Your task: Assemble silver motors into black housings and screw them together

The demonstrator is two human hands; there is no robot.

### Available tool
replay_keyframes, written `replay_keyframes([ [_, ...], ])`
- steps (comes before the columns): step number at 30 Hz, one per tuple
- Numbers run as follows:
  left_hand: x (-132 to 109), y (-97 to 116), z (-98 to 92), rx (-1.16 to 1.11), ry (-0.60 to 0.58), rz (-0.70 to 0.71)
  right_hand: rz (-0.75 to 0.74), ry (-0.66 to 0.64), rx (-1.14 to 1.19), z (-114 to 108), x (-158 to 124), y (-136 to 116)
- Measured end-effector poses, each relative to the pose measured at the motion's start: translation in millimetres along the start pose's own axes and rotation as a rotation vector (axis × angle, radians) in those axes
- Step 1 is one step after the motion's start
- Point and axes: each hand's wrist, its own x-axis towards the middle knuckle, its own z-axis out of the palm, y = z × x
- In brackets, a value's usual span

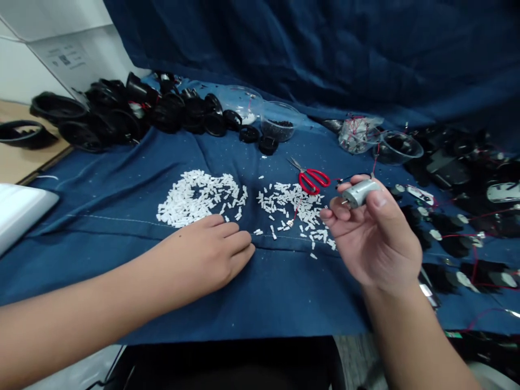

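Note:
My right hand point(376, 238), palm up, grips a small silver electric motor point(361, 193) between thumb and fingers. Its shaft points left, and red and black wires come off its far end. On the blue cloth, my left hand point(221, 246) lies palm down with fingers curled under. Its fingertips are hidden, so I cannot see what they hold. Just beyond it is a heap of small white plastic pieces point(187, 200). More white pieces point(309, 214) are scattered between the two hands. Red-handled scissors point(311, 179) lie at the far edge of that second pile.
Black plastic housings point(162, 111) crowd the back left. Clear tubs point(280, 122) holding small parts stand at the back, beside a bag of wired parts point(357, 132). Wired motors and black parts point(450, 233) fill the right side. A white object point(24, 211) sits at the left edge.

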Motion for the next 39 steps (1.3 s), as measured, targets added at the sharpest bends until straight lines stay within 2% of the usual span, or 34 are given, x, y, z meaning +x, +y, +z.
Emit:
replay_keyframes([
  [11, 6, 2, 1.0, 0.048, -0.017, 0.053, -0.02, 0.003, 0.034, -8, 7, -4],
  [18, -3, -7, -4.5, 0.011, 0.028, 0.068, -0.002, 0.048, 0.053, -6, 9, -5],
  [22, -4, -5, -5.9, 0.048, -0.009, 0.05, -0.005, 0.014, 0.035, -5, 8, -4],
  [30, -5, 0, -5.4, -0.032, -0.073, -0.025, 0.007, 0.016, -0.013, -7, 9, 1],
  [34, -5, 11, -7.8, -0.154, -0.124, -0.164, 0.007, 0.009, -0.026, -7, 8, 1],
  [39, 4, 26, -13.6, -0.158, -0.212, -0.276, 0.001, 0.035, 0.012, -5, 8, 1],
])
